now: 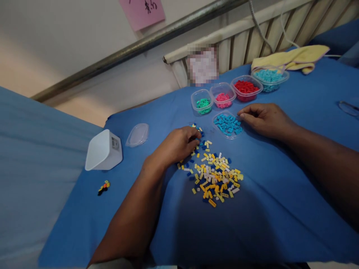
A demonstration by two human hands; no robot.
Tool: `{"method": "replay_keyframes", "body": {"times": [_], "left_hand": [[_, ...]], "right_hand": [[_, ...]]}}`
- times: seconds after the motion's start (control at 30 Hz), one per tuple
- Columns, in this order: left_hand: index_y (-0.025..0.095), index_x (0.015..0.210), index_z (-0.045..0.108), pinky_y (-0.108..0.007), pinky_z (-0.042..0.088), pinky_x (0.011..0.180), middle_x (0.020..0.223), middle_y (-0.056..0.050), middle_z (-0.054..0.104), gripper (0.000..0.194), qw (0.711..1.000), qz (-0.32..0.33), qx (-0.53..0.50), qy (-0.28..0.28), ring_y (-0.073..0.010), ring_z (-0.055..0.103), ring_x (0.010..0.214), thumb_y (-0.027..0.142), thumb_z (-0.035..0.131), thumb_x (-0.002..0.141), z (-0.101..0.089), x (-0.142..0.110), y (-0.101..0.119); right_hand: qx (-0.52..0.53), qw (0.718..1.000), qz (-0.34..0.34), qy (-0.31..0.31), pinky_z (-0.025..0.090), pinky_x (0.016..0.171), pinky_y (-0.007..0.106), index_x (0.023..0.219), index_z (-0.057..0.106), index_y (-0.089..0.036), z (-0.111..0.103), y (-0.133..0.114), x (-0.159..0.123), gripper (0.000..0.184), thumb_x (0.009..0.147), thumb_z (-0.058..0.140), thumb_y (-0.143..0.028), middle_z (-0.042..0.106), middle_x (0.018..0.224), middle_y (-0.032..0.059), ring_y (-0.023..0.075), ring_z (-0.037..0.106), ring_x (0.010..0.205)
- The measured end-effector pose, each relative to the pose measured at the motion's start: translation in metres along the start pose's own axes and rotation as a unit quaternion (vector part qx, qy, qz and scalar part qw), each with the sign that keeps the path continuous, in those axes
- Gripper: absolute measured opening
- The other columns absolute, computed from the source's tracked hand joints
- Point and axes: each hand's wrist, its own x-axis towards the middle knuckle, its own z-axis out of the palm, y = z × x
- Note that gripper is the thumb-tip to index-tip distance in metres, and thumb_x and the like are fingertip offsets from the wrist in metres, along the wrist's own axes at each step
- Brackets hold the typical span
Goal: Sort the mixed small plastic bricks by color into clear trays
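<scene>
Small toy building bricks (215, 175) in yellow, cream, white and dark blue lie in a loose pile on the blue cloth. My left hand (181, 144) is over the pile's upper left end, thumb and fingers closed together low among the bricks; what they hold, if anything, is hidden. A shallow clear plastic dish (232, 137) holds bright blue bricks (227, 124). At its right rim my right hand (260, 117) rests with curled fingers, thumb and forefinger pinched on the edge.
Behind stand clear tubs of green (203, 105), pink (223, 100), red (246, 89) and light blue (269, 77) bricks. A yellow cloth (291, 59) lies at the back right. To the left are a clear lid (138, 135), a white box (103, 151) and a few joined bricks (104, 187).
</scene>
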Motion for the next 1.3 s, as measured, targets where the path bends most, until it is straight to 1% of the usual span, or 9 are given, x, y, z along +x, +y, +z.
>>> {"method": "replay_keyframes", "body": {"times": [0.1,0.27,0.43,0.6,0.7,0.83,1.0,1.13,1.3], "left_hand": [[0.022,0.112,0.081,-0.038,0.058,0.091,0.116,-0.007,0.082,0.018,0.998,0.008,0.061,-0.016,-0.0245,0.075,0.1,0.021,0.068,0.101,0.004,0.001,0.004],[0.021,0.119,0.083,-0.045,0.059,0.099,0.128,-0.012,0.08,0.025,0.99,-0.01,0.133,-0.049,-0.0326,0.076,0.117,0.024,0.063,0.105,0.013,0.005,0.015],[0.017,0.116,0.08,-0.045,0.059,0.094,0.119,-0.014,0.079,0.024,0.987,0.004,0.152,-0.057,-0.0323,0.076,0.11,0.023,0.06,0.105,0.01,0.003,0.017],[0.017,0.118,0.078,-0.041,0.058,0.095,0.12,-0.013,0.078,0.027,0.996,0.009,0.09,0.002,-0.0279,0.074,0.106,0.027,0.054,0.11,0.004,0.007,0.013],[0.016,0.116,0.078,-0.039,0.056,0.095,0.118,-0.012,0.078,0.026,0.998,0.034,0.058,0.02,-0.0257,0.073,0.103,0.026,0.055,0.109,0.004,0.025,0.018],[0.014,0.113,0.078,-0.038,0.055,0.097,0.115,-0.013,0.079,0.026,0.995,0.062,0.059,0.054,-0.0259,0.072,0.105,0.023,0.054,0.109,0.011,0.07,0.033],[0.014,0.115,0.079,-0.038,0.055,0.096,0.118,-0.013,0.081,0.022,0.994,0.037,0.072,0.07,-0.0261,0.073,0.106,0.02,0.059,0.107,0.02,0.12,0.049],[0.015,0.121,0.08,-0.04,0.057,0.101,0.125,-0.013,0.082,0.025,0.994,0.043,0.079,0.054,-0.0283,0.074,0.113,0.016,0.062,0.104,0.021,0.127,0.048],[0.015,0.126,0.08,-0.042,0.058,0.106,0.129,-0.013,0.083,0.03,0.995,0.056,0.048,0.067,-0.0283,0.076,0.117,0.016,0.059,0.105,0.018,0.112,0.038]], "right_hand": [[-0.004,1.0,-0.005,-0.003,0.058,0.076,0.044,0.099,0.087,-0.029,0.0,0.0,0.0,0.022,0.096,0.071,-0.045,0.088,0.1,0.0053,0.0314,0.079,0.086],[-0.007,1.0,-0.009,0.0,0.059,0.077,0.042,0.101,0.087,-0.028,0.0,-0.002,-0.001,0.024,0.096,0.07,-0.044,0.088,0.101,0.005,0.0298,0.079,0.089],[-0.001,1.0,0.003,-0.001,0.059,0.078,0.041,0.1,0.087,-0.029,0.0,-0.003,0.0,0.019,0.095,0.072,-0.041,0.088,0.101,0.0038,0.0297,0.08,0.089],[0.012,1.0,-0.001,-0.005,0.059,0.079,0.04,0.098,0.087,-0.032,0.002,-0.001,0.003,0.016,0.096,0.073,-0.039,0.088,0.101,0.0022,0.0295,0.08,0.091],[0.01,1.0,-0.003,-0.002,0.059,0.08,0.04,0.099,0.086,-0.03,0.003,0.0,0.005,0.017,0.097,0.071,-0.039,0.088,0.101,0.0018,0.0287,0.081,0.091],[0.014,1.0,-0.011,0.002,0.059,0.077,0.039,0.098,0.086,-0.029,0.004,-0.001,0.005,0.018,0.096,0.07,-0.038,0.088,0.098,0.0022,0.0273,0.08,0.087],[0.027,0.999,-0.021,-0.006,0.058,0.073,0.038,0.096,0.086,-0.026,0.003,-0.005,0.004,0.021,0.096,0.068,-0.037,0.086,0.093,0.0034,0.0259,0.077,0.08],[0.03,0.999,-0.019,-0.01,0.057,0.074,0.036,0.099,0.086,-0.025,0.003,-0.006,0.004,0.022,0.096,0.067,-0.037,0.086,0.092,0.0027,0.0249,0.077,0.081],[0.027,1.0,-0.012,-0.009,0.057,0.076,0.035,0.099,0.085,-0.024,0.005,-0.005,0.004,0.023,0.097,0.066,-0.036,0.086,0.094,0.0025,0.024,0.077,0.082]]}}
